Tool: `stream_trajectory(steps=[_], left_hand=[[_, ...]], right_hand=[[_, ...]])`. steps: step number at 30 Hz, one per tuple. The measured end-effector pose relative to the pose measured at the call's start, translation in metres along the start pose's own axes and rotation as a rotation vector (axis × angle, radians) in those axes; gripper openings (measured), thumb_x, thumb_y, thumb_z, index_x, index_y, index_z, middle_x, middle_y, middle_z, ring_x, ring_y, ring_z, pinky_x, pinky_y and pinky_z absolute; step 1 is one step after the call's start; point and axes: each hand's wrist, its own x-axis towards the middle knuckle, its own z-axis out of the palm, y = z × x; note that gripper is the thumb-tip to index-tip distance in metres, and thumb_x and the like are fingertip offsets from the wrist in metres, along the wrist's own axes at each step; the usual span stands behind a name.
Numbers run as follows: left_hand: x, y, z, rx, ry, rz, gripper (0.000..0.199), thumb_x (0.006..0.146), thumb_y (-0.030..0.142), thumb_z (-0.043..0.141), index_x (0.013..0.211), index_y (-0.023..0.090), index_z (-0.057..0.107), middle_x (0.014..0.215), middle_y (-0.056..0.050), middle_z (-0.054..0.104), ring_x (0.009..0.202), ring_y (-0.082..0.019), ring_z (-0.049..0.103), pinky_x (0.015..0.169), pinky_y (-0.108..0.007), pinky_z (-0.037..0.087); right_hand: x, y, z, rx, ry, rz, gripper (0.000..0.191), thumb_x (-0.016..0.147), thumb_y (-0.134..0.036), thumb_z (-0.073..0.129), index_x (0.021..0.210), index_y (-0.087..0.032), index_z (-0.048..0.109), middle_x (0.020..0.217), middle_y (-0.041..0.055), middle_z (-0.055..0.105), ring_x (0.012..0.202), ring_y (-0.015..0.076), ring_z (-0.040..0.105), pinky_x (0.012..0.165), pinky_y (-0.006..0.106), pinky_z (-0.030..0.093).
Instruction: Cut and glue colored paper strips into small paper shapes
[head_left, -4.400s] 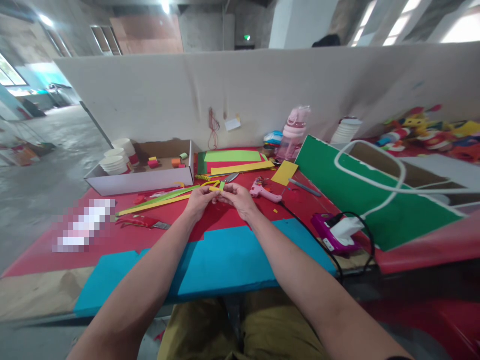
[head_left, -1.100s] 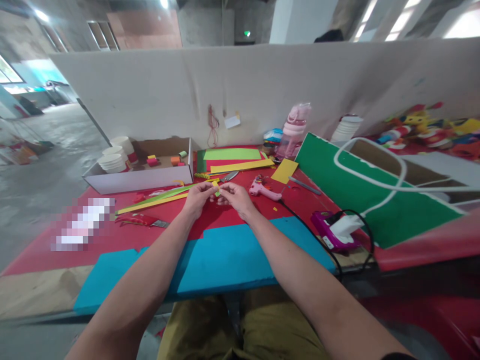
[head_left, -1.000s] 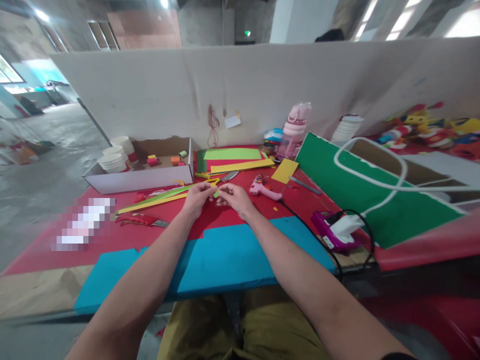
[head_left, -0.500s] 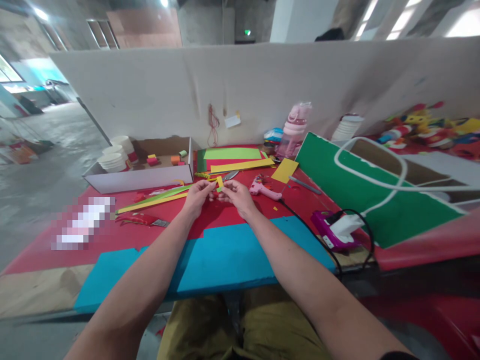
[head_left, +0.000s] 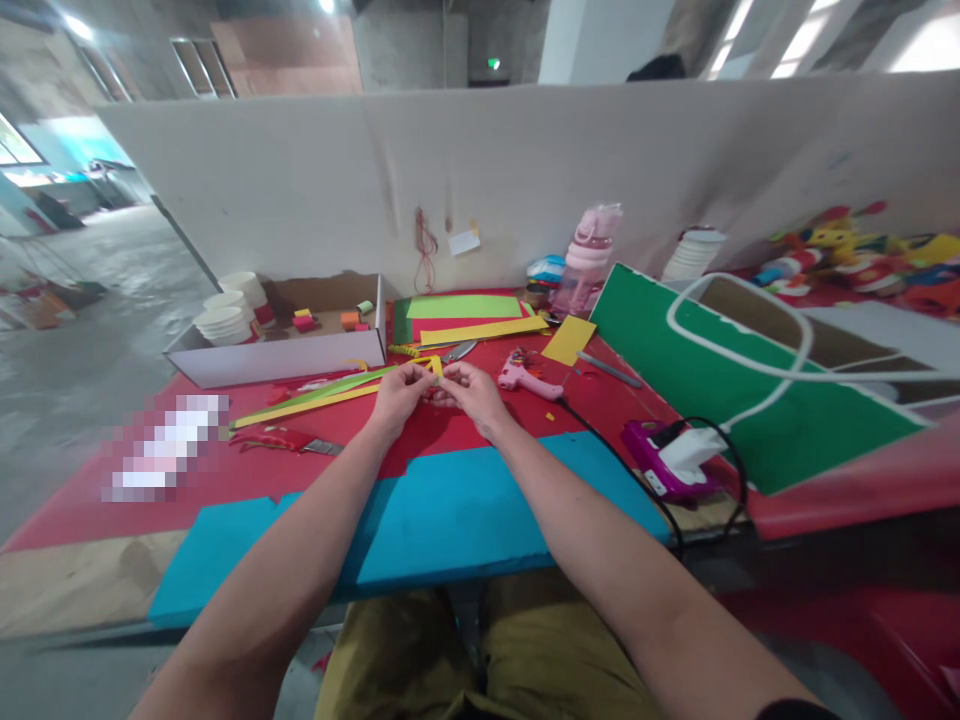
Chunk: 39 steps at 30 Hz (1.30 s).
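Observation:
Over the red table covering (head_left: 360, 432), my left hand (head_left: 403, 396) and my right hand (head_left: 471, 396) meet, fingertips pinched close together. Between them they grip a small yellow paper strip (head_left: 436, 366), its lower part hidden by the fingers. A pink glue gun (head_left: 529, 378) lies just right of my right hand. Long yellow and green paper strips (head_left: 322, 400) lie left of my left hand, with a red-handled cutter (head_left: 277, 438) in front of them. Beyond my hands are scissors (head_left: 459, 351) and another yellow strip (head_left: 484, 331).
A cardboard box (head_left: 277, 357) holds paper cups and small coloured rolls. Blue foam (head_left: 465, 515) lines the front edge. At right are a green board (head_left: 735, 390), a purple power strip (head_left: 664, 465) and cables. A pink bottle (head_left: 587, 262) stands behind.
My fingers have drawn closer together around the strip. The yellow piece is now tilted differently, and the green bit under it shows less.

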Motion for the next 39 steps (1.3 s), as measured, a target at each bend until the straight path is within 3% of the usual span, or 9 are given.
stream_trajectory(steps=[9, 16, 22, 32, 39], left_hand=[[-0.0007, 0.0018, 0.0003, -0.055, -0.032, -0.049, 0.032, 0.062, 0.039, 0.077, 0.068, 0.014, 0.059, 0.054, 0.003, 0.055, 0.047, -0.007, 0.048, 0.048, -0.021, 0.038], [-0.0021, 0.0013, 0.0015, -0.148, -0.139, -0.174, 0.036, 0.061, 0.04, 0.079, 0.08, 0.013, 0.064, 0.063, 0.0, 0.06, 0.048, -0.006, 0.05, 0.046, -0.019, 0.04], [-0.0008, 0.0001, -0.0016, -0.206, -0.121, -0.206, 0.034, 0.058, 0.039, 0.081, 0.076, 0.012, 0.067, 0.057, 0.001, 0.059, 0.047, -0.006, 0.048, 0.046, -0.019, 0.038], [0.0004, -0.0006, -0.0022, -0.116, -0.072, -0.187, 0.032, 0.058, 0.036, 0.08, 0.074, 0.012, 0.067, 0.055, 0.001, 0.057, 0.046, -0.006, 0.048, 0.047, -0.019, 0.04], [-0.0006, 0.0001, -0.0018, -0.067, -0.085, -0.177, 0.031, 0.061, 0.038, 0.078, 0.076, 0.012, 0.066, 0.059, 0.001, 0.059, 0.047, -0.006, 0.049, 0.047, -0.019, 0.04]], right_hand=[[-0.0003, 0.0, 0.0017, 0.024, 0.028, 0.0, 0.029, 0.066, -0.038, 0.074, 0.079, -0.02, 0.056, 0.061, -0.0044, 0.061, 0.058, 0.0118, 0.065, 0.062, 0.029, 0.059], [0.0015, 0.0016, 0.0014, 0.056, 0.032, -0.07, 0.032, 0.065, -0.041, 0.073, 0.079, -0.02, 0.054, 0.064, -0.0038, 0.063, 0.061, 0.0141, 0.066, 0.066, 0.034, 0.06], [-0.0002, -0.0015, 0.0027, 0.035, 0.033, -0.058, 0.033, 0.064, -0.042, 0.074, 0.079, -0.02, 0.055, 0.062, -0.0049, 0.061, 0.059, 0.0117, 0.065, 0.064, 0.03, 0.059], [-0.004, -0.0072, 0.003, 0.06, 0.04, 0.051, 0.031, 0.067, -0.036, 0.075, 0.08, -0.02, 0.052, 0.067, -0.0032, 0.065, 0.06, 0.0129, 0.068, 0.065, 0.029, 0.059], [-0.0015, -0.0056, 0.0017, 0.033, 0.036, 0.029, 0.034, 0.065, -0.04, 0.075, 0.077, -0.021, 0.05, 0.061, -0.0054, 0.064, 0.055, 0.0125, 0.066, 0.06, 0.027, 0.057]])
